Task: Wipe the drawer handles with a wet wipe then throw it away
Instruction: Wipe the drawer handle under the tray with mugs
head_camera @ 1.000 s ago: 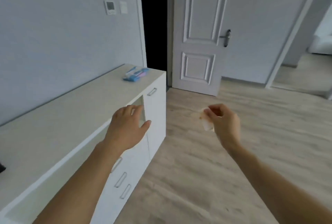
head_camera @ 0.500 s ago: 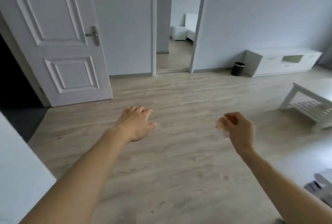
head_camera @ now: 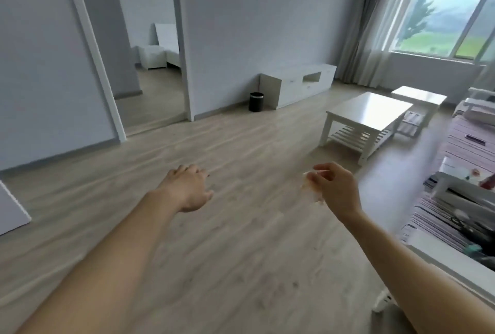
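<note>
The black bin stands far off at eleven o'clock from the right hand, which pinches the wet wipe; the left hand hangs relaxed, empty.

The floor looks like pale wood with a soft shine. The right bench has a smooth, glossy white top. The far bin looks dark and smooth.

This is a home's living room. A pale wood floor carries a white coffee table, a low white cabinet against the wall and a small black bin beside it. Curtains hang by a wide window, a striped sofa sits at right, and a doorway opens onto another furnished room.
</note>
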